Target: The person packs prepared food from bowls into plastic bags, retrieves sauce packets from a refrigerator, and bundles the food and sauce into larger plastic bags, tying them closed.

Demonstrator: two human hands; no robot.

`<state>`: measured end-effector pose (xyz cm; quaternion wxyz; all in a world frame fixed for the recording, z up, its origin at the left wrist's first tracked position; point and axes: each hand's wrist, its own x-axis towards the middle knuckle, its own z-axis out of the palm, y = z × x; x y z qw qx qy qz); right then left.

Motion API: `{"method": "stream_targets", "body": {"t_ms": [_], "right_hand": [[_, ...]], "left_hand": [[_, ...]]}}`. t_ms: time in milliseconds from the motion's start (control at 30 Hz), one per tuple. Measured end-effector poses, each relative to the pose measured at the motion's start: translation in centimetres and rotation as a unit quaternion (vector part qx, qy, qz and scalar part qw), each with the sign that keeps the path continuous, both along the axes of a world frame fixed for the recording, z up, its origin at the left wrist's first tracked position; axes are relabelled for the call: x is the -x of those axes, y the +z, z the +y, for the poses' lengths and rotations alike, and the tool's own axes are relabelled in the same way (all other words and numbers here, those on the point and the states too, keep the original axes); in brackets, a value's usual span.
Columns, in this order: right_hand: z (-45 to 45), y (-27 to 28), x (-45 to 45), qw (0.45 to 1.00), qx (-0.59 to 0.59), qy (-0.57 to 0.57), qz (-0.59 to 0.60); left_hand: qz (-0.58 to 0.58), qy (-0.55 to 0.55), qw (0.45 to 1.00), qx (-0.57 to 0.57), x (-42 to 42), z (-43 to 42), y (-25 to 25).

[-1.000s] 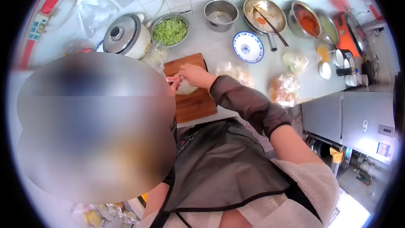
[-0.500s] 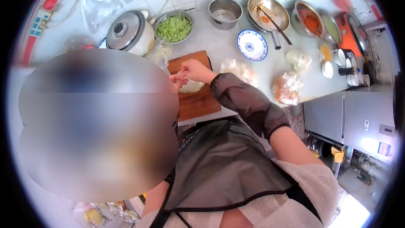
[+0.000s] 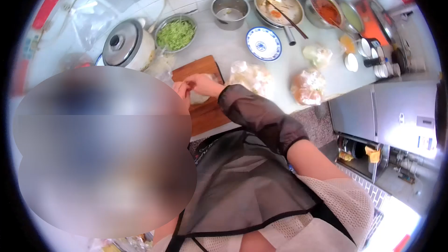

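Both hands meet over the upper part of a brown wooden cutting board [image 3: 210, 119]. My right hand [image 3: 204, 85] reaches in from the right, its fingers pinched together against my left hand [image 3: 182, 91]. What the fingertips hold is too small to make out. My left hand shows only its closed fingers; the rest lies behind a large blurred patch. Beneath them on the board rests a pale, flat, whitish item [image 3: 199, 98]. A clear plastic bag [image 3: 161, 69] lies at the board's upper left corner, and another bag with pale contents [image 3: 252, 78] is to its right.
Behind the board stand a lidded pot [image 3: 125, 46], a bowl of green shreds [image 3: 176, 34] and a metal pot [image 3: 230, 13]. Farther right are a blue-rimmed plate [image 3: 263, 44], a pan with chopsticks [image 3: 280, 7], a red-filled bowl [image 3: 324, 8] and a filled bag [image 3: 308, 87].
The camera view has shifted, moving the counter leftward in the picture. A pinkish strip seen between the fingers one second ago is no longer visible. Both hands remain together over the board.
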<state>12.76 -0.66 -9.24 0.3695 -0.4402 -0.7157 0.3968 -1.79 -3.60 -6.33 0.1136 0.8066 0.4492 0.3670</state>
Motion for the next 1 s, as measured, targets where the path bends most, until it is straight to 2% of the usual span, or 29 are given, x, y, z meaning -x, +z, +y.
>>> {"method": "stream_targets", "body": {"t_ms": [33, 100, 167, 233, 267, 300, 367, 400, 433, 500, 533, 567, 600, 667, 700, 733, 767, 800, 867, 900, 933, 967, 1000], "right_hand": [[0.4, 0.2, 0.2, 0.993, 0.107, 0.044, 0.003], [0.4, 0.6, 0.1, 0.995, 0.098, 0.028, -0.006], [0.0, 0.2, -0.1, 0.995, 0.098, 0.022, -0.013], [0.0, -1.6, -0.2, 0.993, 0.021, -0.053, -0.102], [0.3, -3.1, -0.3, 0.993, 0.015, -0.065, -0.100], [0.5, -1.9, -1.1, 0.993, 0.013, -0.065, -0.100], [-0.3, 1.5, -4.9, 0.987, -0.129, -0.097, 0.002], [-1.0, 4.8, -8.3, 0.989, -0.078, -0.124, 0.017], [-1.7, 4.0, -12.0, 0.975, 0.063, -0.198, 0.078], [-3.9, 7.9, -19.8, 0.963, 0.016, -0.244, -0.110], [-4.6, 7.1, -20.3, 0.964, 0.011, -0.240, -0.110], [-6.2, 5.1, -20.4, 0.961, -0.048, -0.221, -0.159], [-7.3, 2.9, -20.5, 0.952, -0.105, -0.202, -0.206], [-7.5, -1.2, -20.4, 0.954, -0.096, -0.166, -0.231], [-7.8, -1.6, -20.1, 0.954, -0.086, -0.134, -0.254], [-8.0, -1.7, -20.8, 0.968, 0.001, -0.167, -0.189], [-8.2, -1.0, -21.7, 0.970, 0.005, -0.158, -0.185], [-8.6, -0.1, -22.6, 0.975, 0.040, -0.150, -0.157], [-8.0, 1.3, -23.6, 0.979, 0.063, -0.144, -0.128], [-7.8, 1.9, -23.5, 0.974, 0.140, -0.151, -0.090], [-7.7, 2.3, -23.2, 0.962, 0.218, -0.156, -0.052], [-7.4, 2.7, -22.7, 0.963, 0.218, -0.149, -0.052], [-7.1, 3.0, -22.1, 0.972, 0.203, -0.119, -0.007]], "left_hand": [[-0.002, -0.013, 1.000, -0.005, 0.0, 0.5, 0.0], [-0.014, 0.047, 0.997, -0.059, 0.1, 0.3, -0.4], [-0.035, 0.065, 0.997, -0.009, 0.2, -0.9, -0.8], [-0.019, 0.102, 0.994, 0.034, 0.6, -2.6, -0.8], [-0.048, 0.100, 0.992, 0.063, 0.2, -3.8, -1.0], [-0.048, 0.100, 0.992, 0.062, -0.8, -4.9, 0.3], [-0.115, 0.185, 0.963, 0.161, -3.2, -7.5, 3.5], [-0.097, 0.147, 0.970, 0.170, -4.6, -8.7, 4.7], [-0.079, 0.109, 0.975, 0.178, -6.0, -9.7, 5.4], [-0.082, 0.007, 0.953, 0.291, -9.8, -10.5, 4.8], [-0.053, 0.013, 0.949, 0.311, -12.2, -10.4, 3.7], [-0.022, 0.017, 0.943, 0.331, -14.3, -9.9, 2.2], [-0.021, 0.019, 0.943, 0.330, -15.9, -9.2, 0.6], [0.067, 0.073, 0.977, 0.187, -18.5, -8.0, -2.8], [0.072, 0.078, 0.976, 0.191, -18.9, -7.7, -4.2], [0.098, 0.065, 0.971, 0.209, -19.0, -7.3, -5.5], [0.125, 0.053, 0.964, 0.229, -18.9, -7.4, -6.2], [0.130, 0.057, 0.962, 0.234, -18.5, -8.1, -5.9], [0.068, 0.080, 0.952, 0.286, -18.6, -7.9, -4.8], [0.067, 0.085, 0.953, 0.284, -19.5, -8.4, -2.7], [0.025, 0.094, 0.969, 0.228, -20.7, -9.3, 0.3], [-0.015, 0.102, 0.980, 0.172, -21.8, -10.2, 2.0], [-0.034, 0.117, 0.980, 0.160, -22.5, -9.9, 1.2]]}}
